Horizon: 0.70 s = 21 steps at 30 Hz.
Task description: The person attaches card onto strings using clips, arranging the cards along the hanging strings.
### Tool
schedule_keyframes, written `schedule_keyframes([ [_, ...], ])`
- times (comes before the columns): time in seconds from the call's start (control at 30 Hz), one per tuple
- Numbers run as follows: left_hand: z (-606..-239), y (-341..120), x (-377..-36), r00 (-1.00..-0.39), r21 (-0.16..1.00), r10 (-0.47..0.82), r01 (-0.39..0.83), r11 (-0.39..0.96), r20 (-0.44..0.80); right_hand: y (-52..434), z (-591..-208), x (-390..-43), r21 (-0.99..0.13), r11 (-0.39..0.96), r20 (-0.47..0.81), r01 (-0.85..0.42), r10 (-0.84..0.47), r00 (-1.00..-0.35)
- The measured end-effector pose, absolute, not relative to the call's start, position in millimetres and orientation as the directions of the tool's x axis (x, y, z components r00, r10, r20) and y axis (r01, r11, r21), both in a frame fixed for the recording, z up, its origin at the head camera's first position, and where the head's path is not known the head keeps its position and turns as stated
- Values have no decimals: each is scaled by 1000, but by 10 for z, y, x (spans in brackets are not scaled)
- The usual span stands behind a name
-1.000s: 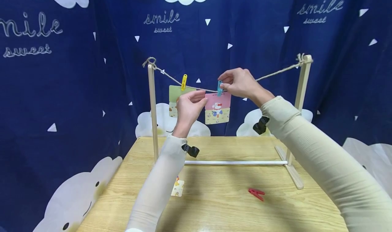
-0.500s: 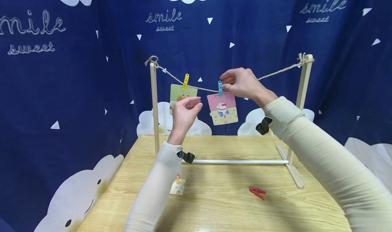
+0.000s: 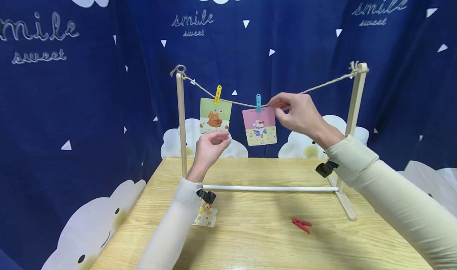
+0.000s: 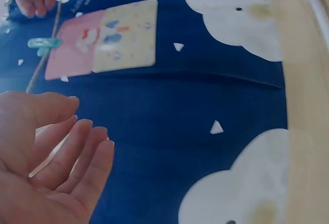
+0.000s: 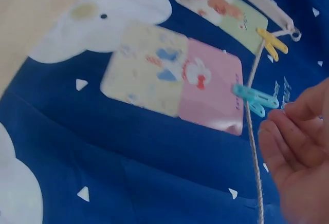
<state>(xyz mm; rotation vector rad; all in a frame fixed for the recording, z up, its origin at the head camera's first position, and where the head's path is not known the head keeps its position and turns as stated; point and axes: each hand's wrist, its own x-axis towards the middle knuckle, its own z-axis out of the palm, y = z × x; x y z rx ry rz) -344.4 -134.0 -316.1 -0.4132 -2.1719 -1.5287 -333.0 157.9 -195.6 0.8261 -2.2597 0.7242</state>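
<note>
A pink and yellow rabbit card (image 3: pixel 260 128) hangs from the rope (image 3: pixel 238 103) by a blue clothespin (image 3: pixel 258 102). My right hand (image 3: pixel 301 113) is just right of that clothespin, fingers loosely bent and holding nothing; the right wrist view shows a small gap between its fingertips (image 5: pixel 277 121) and the clothespin. To the left, a green bear card (image 3: pixel 215 115) hangs under a yellow clothespin (image 3: pixel 217 94). My left hand (image 3: pixel 210 149) is in front of the bear card's lower edge with its fingers relaxed. Nothing is in its grasp in the left wrist view.
Two wooden posts (image 3: pixel 181 123) carry the rope, joined low down by a white rod (image 3: pixel 271 188). On the wooden table (image 3: pixel 257 242) lie a red clothespin (image 3: pixel 301 225) and another card (image 3: pixel 206 216), partly hidden by my left wrist. A blue curtain (image 3: pixel 303 44) hangs behind.
My right hand has let go of the blue clothespin and moved right and slightly down. My left hand has come away from the rabbit card, down and left, uncovering the bear card.
</note>
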Motion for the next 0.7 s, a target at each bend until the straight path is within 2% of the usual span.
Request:
schedule_keyframes([
  [0.2,-3365,-1498,-3421,-894,810,18,415,415,448,1741,-2322,-3150,-217,647,686,-731,-431,-586],
  [0.43,-3614,-1636,-3399,-924,802,6,336,493,383,1980,-2835,-3022,-214,640,644,-738,-476,-599],
  [0.7,-3869,-1776,-3338,-939,798,8,296,525,343,2200,-3302,-2956,-313,683,557,-660,-432,-710],
])
